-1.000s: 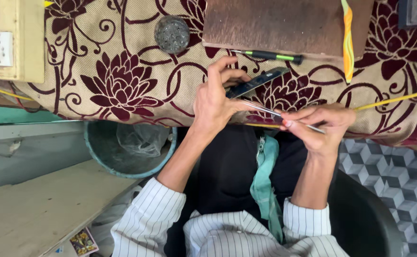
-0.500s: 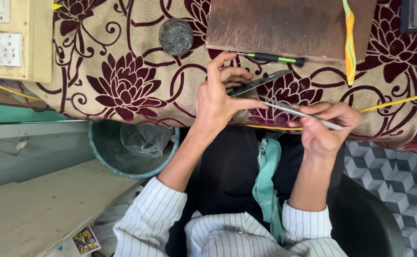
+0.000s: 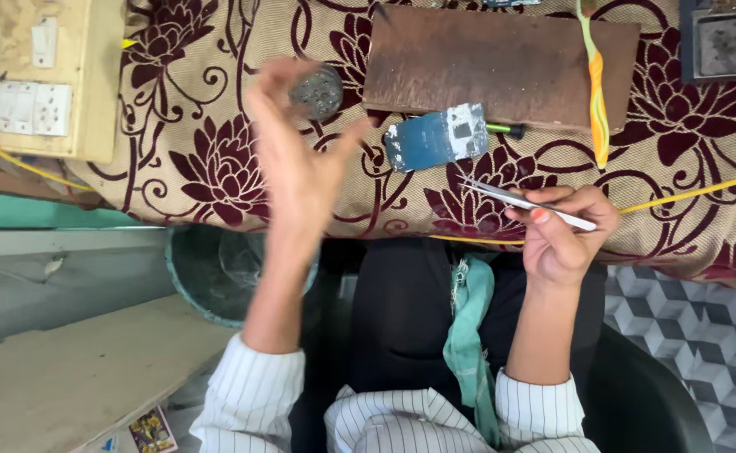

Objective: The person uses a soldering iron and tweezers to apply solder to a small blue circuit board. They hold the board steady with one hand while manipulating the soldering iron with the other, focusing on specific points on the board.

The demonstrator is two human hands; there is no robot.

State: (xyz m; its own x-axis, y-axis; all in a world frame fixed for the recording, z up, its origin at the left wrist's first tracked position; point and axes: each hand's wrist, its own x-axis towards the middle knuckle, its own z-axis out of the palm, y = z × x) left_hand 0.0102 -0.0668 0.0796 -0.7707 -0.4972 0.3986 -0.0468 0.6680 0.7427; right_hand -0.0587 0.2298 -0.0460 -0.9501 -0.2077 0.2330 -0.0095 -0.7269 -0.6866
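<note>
Tweezers (image 3: 523, 201), thin steel, pinched in right hand (image 3: 563, 237); left hand (image 3: 297, 164) open, empty.

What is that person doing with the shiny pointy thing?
A person sits at a table covered with a flowered cloth. The right hand pinches metal tweezers beside a blue circuit board lying bare on the cloth, not touching it. The left hand is lifted and open, blurred, near a small round metal tin. A brown board lies behind the circuit board.
</note>
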